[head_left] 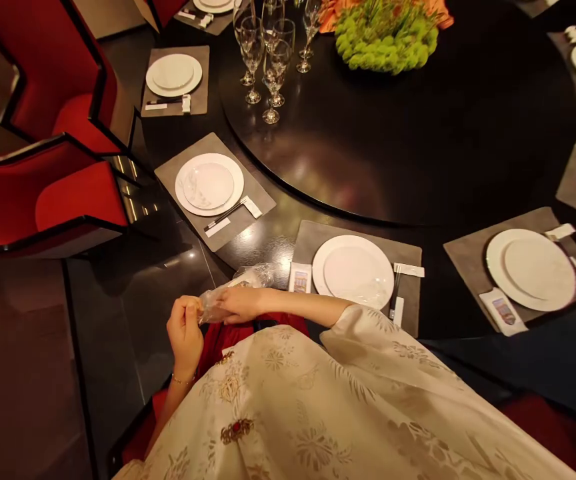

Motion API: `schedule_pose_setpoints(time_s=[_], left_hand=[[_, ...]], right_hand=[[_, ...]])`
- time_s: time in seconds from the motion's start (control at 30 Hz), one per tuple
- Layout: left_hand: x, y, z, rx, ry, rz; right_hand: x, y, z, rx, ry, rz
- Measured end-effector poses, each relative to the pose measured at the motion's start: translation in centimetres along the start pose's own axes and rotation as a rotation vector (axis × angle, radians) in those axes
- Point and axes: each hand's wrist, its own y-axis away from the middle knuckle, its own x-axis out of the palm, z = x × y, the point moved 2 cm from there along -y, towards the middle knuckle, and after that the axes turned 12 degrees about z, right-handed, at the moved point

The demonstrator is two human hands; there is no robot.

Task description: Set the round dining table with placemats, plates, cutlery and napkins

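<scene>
At the table's near edge, a clear, crumpled plastic bag (255, 274) stretches between and behind my two hands; something pale shows through it, too unclear to name. My left hand (186, 333), a thin bracelet at its wrist, is closed on the bag's left end. Reaching across from the right, my right hand (241, 303) is closed about the bag's middle, its fingertips partly hidden by plastic. Just right of the bag, a small white packet with a printed picture (300, 277) lies on a grey placemat (313, 233). Beside the packet sit stacked white plates (355, 270).
Several place settings with plates and chopsticks ring the dark round table, including a left setting (209, 185) and a right setting (531, 270). Stemmed glasses (272, 73) and a green centrepiece (387, 40) stand on the turntable (393, 153). Red chairs (81, 193) are at left.
</scene>
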Motion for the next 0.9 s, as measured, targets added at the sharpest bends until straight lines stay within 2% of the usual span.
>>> schedule_pose_setpoints(time_s=[0.07, 0.1, 0.17, 0.27, 0.33, 0.43, 0.53, 0.6, 0.7, 0.77, 0.8, 0.9], left_hand=[[-0.5, -0.8, 1.3, 0.029, -0.011, 0.047], [-0.6, -1.1, 1.8, 0.037, -0.029, 0.065], [-0.6, -1.7, 2.7, 0.051, -0.089, 0.091], [-0.4, -2.9, 4.0, 0.079, -0.193, 0.143], [-0.6, -3.9, 4.9, 0.095, -0.242, 0.139], [-1.9, -5.6, 6.6, 0.113, -0.26, 0.041], [-3.4, -7.2, 8.5, 0.097, -0.23, -0.094], [-4.1, -8.1, 9.8, 0.072, -0.177, -0.196], [-4.1, -9.1, 11.7, 0.053, -0.095, -0.301], [-3.8, -10.0, 12.5, 0.054, -0.074, -0.335], [-3.6, -10.4, 12.7, 0.056, -0.076, -0.345], [-3.8, -11.3, 12.9, 0.066, -0.106, -0.36]], right_hand=[[0.3, -0.7, -2.4, -0.155, -0.132, -0.024], [0.5, -0.9, -3.5, -0.176, -0.196, -0.082], [0.9, -1.9, -5.3, -0.089, -0.269, -0.241], [1.5, -4.8, -6.8, 0.058, -0.169, -0.387], [1.5, -7.3, -7.3, 0.087, -0.066, -0.372], [0.3, -10.0, -7.9, 0.094, 0.035, -0.23], [-2.3, -9.6, -8.6, 0.088, 0.051, -0.131], [-4.9, -8.0, -10.0, 0.066, -0.045, -0.197], [-9.9, -5.5, -14.8, 0.031, -0.38, -0.509], [-13.1, -5.0, -19.7, 0.045, -0.627, -0.746], [-14.3, -5.1, -22.4, 0.065, -0.726, -0.825], [-16.0, -6.8, -29.6, 0.218, -0.926, -0.875]])
